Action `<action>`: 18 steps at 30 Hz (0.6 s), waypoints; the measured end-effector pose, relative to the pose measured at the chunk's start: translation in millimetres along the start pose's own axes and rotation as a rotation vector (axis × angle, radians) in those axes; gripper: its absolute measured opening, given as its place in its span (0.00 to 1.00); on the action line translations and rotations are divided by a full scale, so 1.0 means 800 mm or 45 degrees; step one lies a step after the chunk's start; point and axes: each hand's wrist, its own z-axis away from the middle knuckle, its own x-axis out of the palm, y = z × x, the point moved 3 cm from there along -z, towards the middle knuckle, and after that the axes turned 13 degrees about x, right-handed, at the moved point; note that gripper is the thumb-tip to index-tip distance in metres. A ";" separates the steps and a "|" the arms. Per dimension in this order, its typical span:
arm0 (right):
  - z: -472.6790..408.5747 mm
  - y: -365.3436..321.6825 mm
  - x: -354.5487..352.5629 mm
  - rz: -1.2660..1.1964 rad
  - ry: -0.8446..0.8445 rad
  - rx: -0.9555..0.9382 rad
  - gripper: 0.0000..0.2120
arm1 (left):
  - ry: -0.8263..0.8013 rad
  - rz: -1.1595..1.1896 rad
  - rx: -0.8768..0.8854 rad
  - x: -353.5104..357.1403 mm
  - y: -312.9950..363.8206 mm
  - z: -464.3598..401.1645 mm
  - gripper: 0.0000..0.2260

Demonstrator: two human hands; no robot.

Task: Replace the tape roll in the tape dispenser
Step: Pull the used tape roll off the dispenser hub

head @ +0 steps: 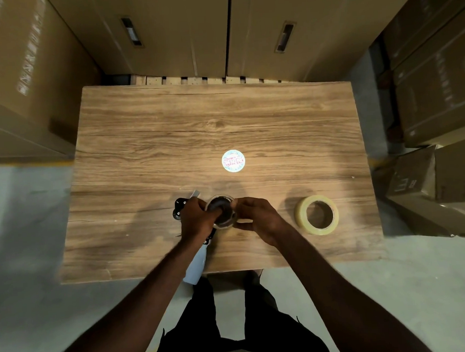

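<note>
A tape dispenser [179, 209] with a black frame and a pale blue handle [195, 269] lies near the table's front edge, its handle hanging over the edge. My left hand [197, 220] grips the dispenser body at the hub. An almost spent tape roll [222, 211] sits on the dark hub, and my right hand [257, 219] pinches its right side. A full roll of clear yellowish tape [316, 214] lies flat on the table, to the right of my right hand and apart from it.
The wooden table [214, 122] carries a round white sticker [233, 160] near its middle. Tall cardboard boxes [179, 29] stand behind and at both sides. A wooden pallet edge [192, 79] shows behind the table. Grey floor lies at the left and front.
</note>
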 end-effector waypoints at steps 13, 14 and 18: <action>-0.008 -0.038 -0.084 -0.222 0.334 0.022 0.18 | -0.026 0.198 0.096 -0.051 -0.030 0.036 0.12; -0.014 -0.047 -0.089 -0.233 0.365 0.015 0.18 | -0.021 0.178 0.094 -0.054 -0.034 0.038 0.11; -0.028 -0.084 -0.099 -0.309 0.530 -0.020 0.12 | 0.005 0.160 0.130 -0.058 -0.041 0.043 0.05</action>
